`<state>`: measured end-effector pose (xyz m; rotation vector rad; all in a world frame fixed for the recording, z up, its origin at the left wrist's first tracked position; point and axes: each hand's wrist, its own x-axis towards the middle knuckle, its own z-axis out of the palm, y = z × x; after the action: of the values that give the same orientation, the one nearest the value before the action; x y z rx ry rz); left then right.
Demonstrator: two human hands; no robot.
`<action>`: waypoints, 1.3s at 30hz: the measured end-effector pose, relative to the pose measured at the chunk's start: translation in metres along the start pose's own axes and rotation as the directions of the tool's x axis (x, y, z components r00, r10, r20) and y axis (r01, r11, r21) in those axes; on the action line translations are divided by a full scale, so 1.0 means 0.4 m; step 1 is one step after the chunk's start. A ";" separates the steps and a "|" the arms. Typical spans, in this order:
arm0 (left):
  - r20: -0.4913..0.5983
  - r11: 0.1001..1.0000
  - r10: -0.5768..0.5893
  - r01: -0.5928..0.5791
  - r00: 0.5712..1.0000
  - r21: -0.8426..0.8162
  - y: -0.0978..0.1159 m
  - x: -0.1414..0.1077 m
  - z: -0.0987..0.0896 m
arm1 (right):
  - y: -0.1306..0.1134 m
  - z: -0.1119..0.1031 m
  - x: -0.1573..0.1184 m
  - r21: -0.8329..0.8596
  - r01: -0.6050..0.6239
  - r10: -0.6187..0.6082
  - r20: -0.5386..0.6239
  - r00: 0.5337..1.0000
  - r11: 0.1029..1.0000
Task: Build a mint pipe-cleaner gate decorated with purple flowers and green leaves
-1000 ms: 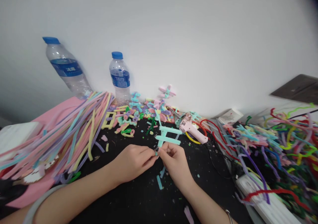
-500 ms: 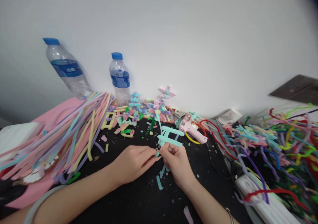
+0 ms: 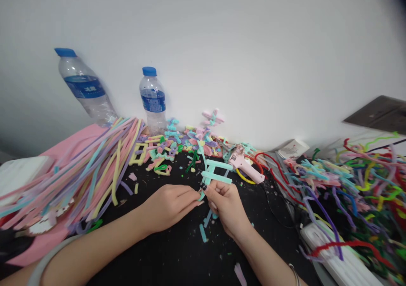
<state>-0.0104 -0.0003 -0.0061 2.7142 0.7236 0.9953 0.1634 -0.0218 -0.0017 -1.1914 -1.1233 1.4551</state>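
Between my hands is a ladder-like frame of mint-green pipe cleaners (image 3: 217,175), with two bars pointing right and a thin strand rising from its upper left. My right hand (image 3: 224,201) pinches the frame's lower part between thumb and fingers. Fingertips of my left hand (image 3: 177,203) are pressed together on a mint-green end just left of the right thumb. The exact grip point is partly hidden by the fingers. Below the hands, a short blue pipe cleaner piece (image 3: 203,233) lies on the black table (image 3: 152,260).
Behind the hands lie a pink glue gun (image 3: 249,170) and several small pipe cleaner shapes (image 3: 161,153). Long pastel pipe cleaners (image 3: 104,163) fill the left. Two bottles (image 3: 153,100) stand by the wall. A white power strip (image 3: 339,256) and tangled pipe cleaners (image 3: 358,184) occupy the right.
The mint-green frame has turned slightly, its bars shifting a little left. My right fingers have curled closer over it, and my left hand has barely moved.
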 end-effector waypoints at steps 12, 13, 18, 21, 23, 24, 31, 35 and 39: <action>0.054 0.822 -0.386 0.370 0.921 -0.433 -0.023 0.013 -0.031 | -0.030 -0.007 0.000 -0.093 -0.001 -0.003 -0.039 0.999 0.996; 0.071 0.750 -0.456 0.426 0.887 -0.507 -0.026 0.014 -0.030 | -0.035 -0.004 -0.001 -0.147 0.004 -0.006 -0.012 1.000 0.989; 0.141 0.614 -0.541 0.504 0.829 -0.608 -0.033 0.022 -0.019 | -0.042 0.020 -0.002 -0.397 0.093 -0.032 0.158 0.987 0.913; 0.080 0.501 -0.682 0.545 0.727 -0.672 -0.045 0.023 -0.019 | -0.050 0.008 0.008 -0.519 0.119 -0.044 0.153 0.987 0.846; 0.028 0.364 -0.804 0.529 0.593 -0.767 -0.061 0.021 -0.020 | -0.068 -0.014 0.024 -0.616 0.115 -0.078 0.086 0.993 0.780; 0.018 0.308 -0.844 0.512 0.536 -0.802 -0.069 0.021 -0.020 | -0.080 -0.025 0.034 -0.686 0.114 -0.123 0.037 0.992 0.718; 0.032 0.241 -0.892 0.535 0.451 -0.810 -0.092 0.021 -0.021 | -0.118 -0.006 0.109 -0.995 -0.088 -0.171 -0.093 0.981 0.038; 0.045 0.257 -0.885 0.567 0.463 -0.783 -0.090 0.020 -0.023 | -0.093 0.019 0.141 -0.994 -0.086 -0.138 -0.095 0.986 0.071; 0.041 0.254 -0.893 0.577 0.448 -0.776 -0.094 0.018 -0.022 | -0.105 -0.012 0.161 -0.984 -0.034 -0.071 -0.047 0.996 0.176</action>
<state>-0.0255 0.0359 -0.0069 1.1458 1.2363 1.1956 0.1650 0.0489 0.0292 -2.0594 -2.1574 0.4049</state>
